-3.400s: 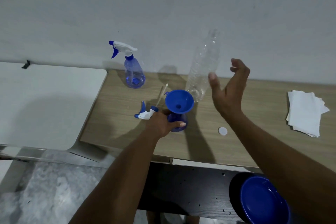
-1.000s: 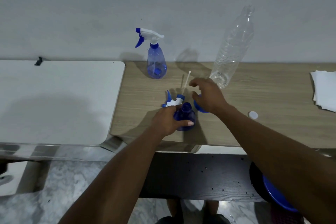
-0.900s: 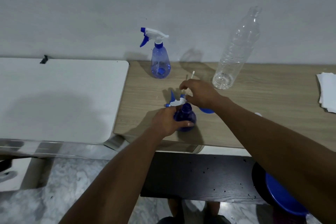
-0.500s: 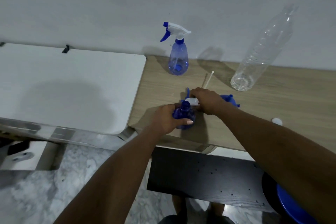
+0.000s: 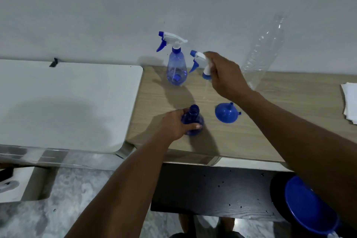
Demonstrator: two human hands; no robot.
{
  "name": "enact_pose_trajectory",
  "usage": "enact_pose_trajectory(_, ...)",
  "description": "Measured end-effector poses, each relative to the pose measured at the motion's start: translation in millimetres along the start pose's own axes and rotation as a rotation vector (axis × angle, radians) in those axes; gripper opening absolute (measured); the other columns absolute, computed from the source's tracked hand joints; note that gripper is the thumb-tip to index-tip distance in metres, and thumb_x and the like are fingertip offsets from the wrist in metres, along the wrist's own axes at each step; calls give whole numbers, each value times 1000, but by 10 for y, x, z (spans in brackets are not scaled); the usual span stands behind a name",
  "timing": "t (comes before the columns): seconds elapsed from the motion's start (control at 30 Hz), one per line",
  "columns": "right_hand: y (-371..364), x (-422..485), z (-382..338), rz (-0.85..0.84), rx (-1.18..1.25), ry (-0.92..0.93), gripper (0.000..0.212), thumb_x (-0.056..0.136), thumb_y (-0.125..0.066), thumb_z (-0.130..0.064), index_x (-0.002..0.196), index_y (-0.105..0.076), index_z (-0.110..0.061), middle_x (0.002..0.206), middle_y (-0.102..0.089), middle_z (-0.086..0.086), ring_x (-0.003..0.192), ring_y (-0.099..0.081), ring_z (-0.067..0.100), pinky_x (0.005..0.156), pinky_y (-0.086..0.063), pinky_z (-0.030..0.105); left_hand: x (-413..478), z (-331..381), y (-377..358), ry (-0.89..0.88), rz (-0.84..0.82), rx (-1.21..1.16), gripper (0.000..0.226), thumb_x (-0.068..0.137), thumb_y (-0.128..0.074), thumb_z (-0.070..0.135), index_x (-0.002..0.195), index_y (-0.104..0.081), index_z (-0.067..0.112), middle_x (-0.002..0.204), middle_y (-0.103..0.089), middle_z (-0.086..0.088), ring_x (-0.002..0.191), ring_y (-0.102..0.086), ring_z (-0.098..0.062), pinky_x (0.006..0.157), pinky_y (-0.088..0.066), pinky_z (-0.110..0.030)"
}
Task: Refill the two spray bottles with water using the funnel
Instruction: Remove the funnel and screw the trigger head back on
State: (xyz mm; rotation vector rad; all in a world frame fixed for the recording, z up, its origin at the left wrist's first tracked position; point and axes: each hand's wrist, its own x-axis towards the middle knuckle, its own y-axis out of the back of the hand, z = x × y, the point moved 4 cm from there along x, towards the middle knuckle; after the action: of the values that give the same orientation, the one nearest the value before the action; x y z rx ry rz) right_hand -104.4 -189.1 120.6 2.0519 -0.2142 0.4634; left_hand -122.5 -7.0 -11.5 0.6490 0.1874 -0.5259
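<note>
Two spray bottles are in view, one capped, one open. Fingers and thumb of the left hand (image 5: 173, 124) wrap round the belly of the open-necked translucent blue plastic spray bottle (image 5: 193, 121), which stands upright or close to it near the front-left corner of the pale wood-grain tabletop (image 5: 270, 125), long axis vertical, bare neck pointing up. Fingers of the right hand (image 5: 224, 77) are curled round the white-and-blue plastic trigger spray head (image 5: 201, 63), held in the air above the surface btw. the two bottles. Its nozzle points left, blue collar faces down, and a thin clear dip tube (image 5: 206, 91) hangs under it, faint. At the back edge stands the translucent blue spray bottle w/ its trigger head screwed on (image 5: 176, 71), upright, nozzle to the left too. Just right of the open bottle sits the small blue plastic funnel (image 5: 226, 115), mouth down, spout up, not touching it. Further right along the back edge is the tall clear plastic water bottle (image 5: 264, 50); looks near empty, tho hard to tell. Handling, as I judge it: the open bottle is thin-walled, light, prob. tips easily and may be slick if wet, so hold low on the belly. The head is stiff and light; grip the body, not the tube, which looks bendy and should go into the neck first. Water level in the held bottle: can't tell.
</note>
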Motion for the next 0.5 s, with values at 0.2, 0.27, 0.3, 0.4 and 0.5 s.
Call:
enact_pose_trajectory(0.2,641,124,-218,101,152,10,40,97,-35,-13,131,-56,-9,104,-68,8,83,-61,21,73,-48,31,177,80,-84,5,-3,-8,63,72,-87,41,129,-62,32,99,-65,11,98,-62,-13,83,-42,-24)
enact_pose_trajectory(0.27,697,75,-281,98,166,31,38,98,-37,-10,131,-56,-10,102,-67,5,80,-58,16,71,-46,25,251,85,-124,9,-13,-34,62,71,-88,38,127,-64,30,103,-69,8,104,-65,-15,94,-48,-30)
enact_pose_trajectory(0.3,692,39,-301,90,175,34,38,97,-37,-9,131,-55,-10,102,-67,5,80,-58,15,71,-46,25,267,91,-135,9,-14,-27,61,71,-88,37,127,-65,28,104,-70,9,104,-65,-14,96,-48,-31)
enact_pose_trajectory(0.4,585,-82,-301,72,225,7,37,98,-38,-10,131,-56,-10,100,-68,6,79,-60,20,71,-48,31,301,81,-153,34,-11,-77,69,67,-92,33,129,-64,29,109,-70,8,109,-64,-15,102,-46,-32)
enact_pose_trajectory(0.5,354,-224,-261,21,235,-26,35,100,-40,-10,132,-55,-13,98,-68,6,79,-61,21,71,-50,37,304,60,-170,56,-16,-106,78,59,-94,41,130,-63,32,113,-68,11,111,-62,-14,106,-44,-36)
